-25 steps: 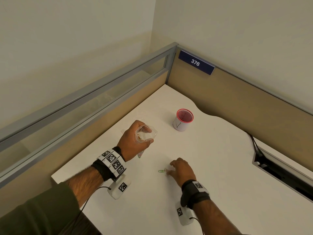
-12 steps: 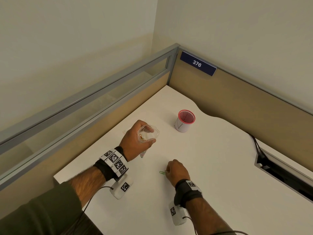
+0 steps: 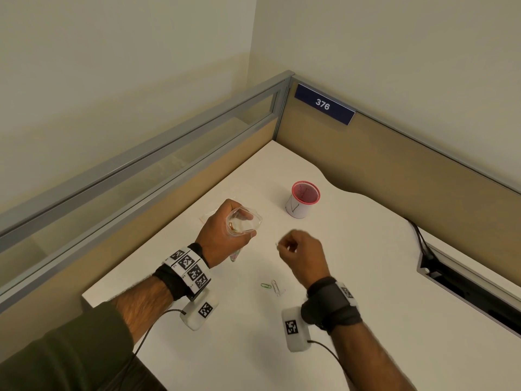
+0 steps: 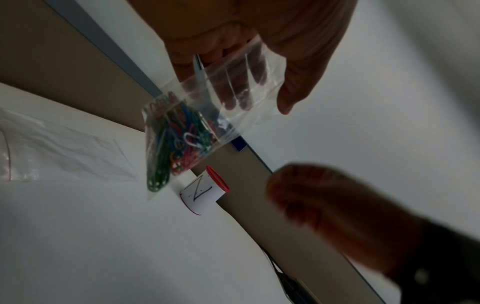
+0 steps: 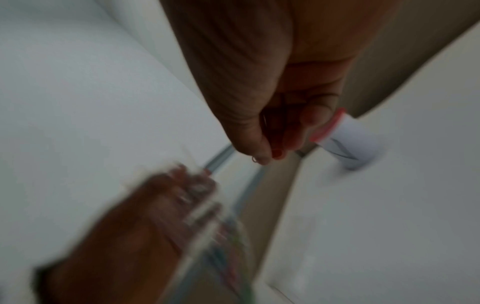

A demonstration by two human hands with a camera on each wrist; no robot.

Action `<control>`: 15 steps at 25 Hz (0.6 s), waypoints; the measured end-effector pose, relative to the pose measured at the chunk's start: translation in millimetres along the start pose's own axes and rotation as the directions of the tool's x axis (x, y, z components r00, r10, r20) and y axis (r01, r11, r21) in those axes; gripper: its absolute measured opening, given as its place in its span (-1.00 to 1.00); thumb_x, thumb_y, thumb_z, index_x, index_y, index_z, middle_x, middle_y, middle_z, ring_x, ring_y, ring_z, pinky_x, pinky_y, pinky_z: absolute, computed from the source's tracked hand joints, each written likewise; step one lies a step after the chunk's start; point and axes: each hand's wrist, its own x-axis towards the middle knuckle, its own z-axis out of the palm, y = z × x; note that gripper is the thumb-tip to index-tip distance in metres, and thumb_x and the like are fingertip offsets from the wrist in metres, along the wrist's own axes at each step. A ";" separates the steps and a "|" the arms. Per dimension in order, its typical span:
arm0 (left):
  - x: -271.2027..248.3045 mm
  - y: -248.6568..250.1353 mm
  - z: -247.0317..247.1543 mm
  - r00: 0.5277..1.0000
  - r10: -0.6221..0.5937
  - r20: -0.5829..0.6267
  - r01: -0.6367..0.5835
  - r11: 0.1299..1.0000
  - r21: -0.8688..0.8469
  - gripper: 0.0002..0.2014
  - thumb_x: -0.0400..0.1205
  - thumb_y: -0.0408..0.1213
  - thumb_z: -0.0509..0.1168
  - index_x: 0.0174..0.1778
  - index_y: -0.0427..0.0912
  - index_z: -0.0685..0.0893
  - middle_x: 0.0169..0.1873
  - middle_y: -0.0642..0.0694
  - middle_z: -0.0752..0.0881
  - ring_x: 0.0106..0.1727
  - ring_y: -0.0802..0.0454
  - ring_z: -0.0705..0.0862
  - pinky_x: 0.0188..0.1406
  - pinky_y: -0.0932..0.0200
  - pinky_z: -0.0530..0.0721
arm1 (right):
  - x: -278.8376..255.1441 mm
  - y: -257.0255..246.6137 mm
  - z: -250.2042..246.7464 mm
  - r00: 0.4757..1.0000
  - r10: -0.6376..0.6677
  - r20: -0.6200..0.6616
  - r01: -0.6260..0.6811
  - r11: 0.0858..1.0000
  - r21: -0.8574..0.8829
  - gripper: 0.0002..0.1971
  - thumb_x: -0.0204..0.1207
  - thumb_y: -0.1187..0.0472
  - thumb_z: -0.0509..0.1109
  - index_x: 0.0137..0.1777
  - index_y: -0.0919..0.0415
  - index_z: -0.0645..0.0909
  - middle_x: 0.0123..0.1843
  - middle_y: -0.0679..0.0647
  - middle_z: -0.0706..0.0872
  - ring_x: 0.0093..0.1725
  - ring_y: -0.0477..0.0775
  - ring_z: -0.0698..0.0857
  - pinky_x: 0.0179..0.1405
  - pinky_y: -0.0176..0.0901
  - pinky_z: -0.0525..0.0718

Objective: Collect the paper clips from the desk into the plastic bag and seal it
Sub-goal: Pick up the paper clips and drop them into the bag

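My left hand (image 3: 225, 232) holds a small clear plastic bag (image 3: 244, 222) above the white desk (image 3: 352, 277), mouth held open. In the left wrist view the bag (image 4: 207, 115) hangs with several coloured paper clips (image 4: 176, 144) bunched at its bottom. My right hand (image 3: 298, 255) is raised just right of the bag, thumb and fingers pinching a small pale paper clip (image 3: 277, 244); the right wrist view shows that clip (image 5: 255, 159) at the fingertips, blurred. A green paper clip (image 3: 265, 285) and a silver one (image 3: 276, 287) lie on the desk below my hands.
A white cup with a red rim (image 3: 303, 200) stands behind my hands, near the tan partition (image 3: 394, 165). Another flat clear bag (image 4: 59, 148) lies on the desk to the left. A cable slot (image 3: 465, 286) with a black cord opens at the right.
My right hand has lifted off the desk with a clip pinched in it and moved up toward the bag. The green clip stays on the desk, and a silver clip now shows beside it.
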 end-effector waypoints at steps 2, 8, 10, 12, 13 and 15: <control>0.3 0.5 2.0 1.000 0.000 0.014 0.000 1.000 0.007 -0.60 0.51 -0.36 0.57 0.17 -0.12 0.55 0.11 0.07 0.70 0.26 0.23 0.67 0.24 0.29 0.64 | 3.7 -42.1 -22.5 0.991 -0.101 -0.083 0.109 0.989 0.104 -0.95 0.50 0.17 0.44 -0.17 0.10 0.66 -0.19 -0.03 0.71 -0.21 -0.04 0.64 -0.20 -0.25 0.65; 0.0 3.1 7.4 0.999 -0.011 0.035 0.012 1.000 -0.020 -0.57 0.49 -0.36 0.57 0.14 -0.02 0.50 -0.10 0.07 0.70 -0.07 0.27 0.74 -0.15 0.33 0.71 | 12.8 -95.1 -18.5 0.964 -0.265 -0.024 0.265 0.956 0.123 -0.94 0.53 0.15 0.43 -0.09 0.11 0.70 -0.14 0.00 0.69 -0.18 -0.05 0.63 -0.13 -0.13 0.72; -0.7 1.8 6.1 1.000 -0.005 0.030 0.006 0.999 -0.032 -0.56 0.49 -0.35 0.58 0.14 0.00 0.52 -0.04 0.09 0.72 0.02 0.24 0.74 -0.07 0.33 0.72 | 16.0 -88.5 -19.5 0.960 -0.266 -0.087 0.275 0.954 0.122 -0.95 0.53 0.18 0.43 -0.09 0.12 0.70 -0.13 0.01 0.69 -0.19 -0.04 0.63 -0.16 -0.22 0.68; -2.0 -0.3 2.0 1.000 -0.006 0.030 0.007 1.000 -0.022 -0.58 0.49 -0.32 0.58 0.16 -0.02 0.54 0.07 0.07 0.71 0.18 0.17 0.72 0.11 0.29 0.72 | 18.7 -69.5 -20.5 0.966 -0.224 -0.130 0.236 0.968 0.088 -0.96 0.54 0.20 0.41 -0.08 0.12 0.69 -0.12 0.01 0.69 -0.18 -0.03 0.63 -0.16 -0.27 0.64; -2.1 -0.5 0.2 1.000 -0.005 0.029 0.006 1.000 -0.021 -0.58 0.49 -0.32 0.58 0.17 -0.06 0.55 0.11 0.04 0.71 0.22 0.15 0.70 0.18 0.29 0.70 | 20.2 -53.7 -17.9 0.978 -0.176 -0.109 0.181 0.983 0.032 -0.95 0.55 0.18 0.40 -0.07 0.10 0.69 -0.11 0.00 0.69 -0.17 -0.03 0.63 -0.16 -0.27 0.63; -2.3 -1.0 -1.9 1.000 -0.003 0.017 0.003 1.000 -0.017 -0.59 0.49 -0.35 0.57 0.17 -0.12 0.56 0.13 0.00 0.71 0.23 0.17 0.69 0.22 0.35 0.63 | 20.2 -15.4 -4.0 1.000 -0.016 0.004 0.016 0.991 -0.131 -0.92 0.54 0.14 0.38 -0.07 0.11 0.68 -0.07 0.03 0.70 -0.12 0.03 0.67 -0.14 -0.20 0.60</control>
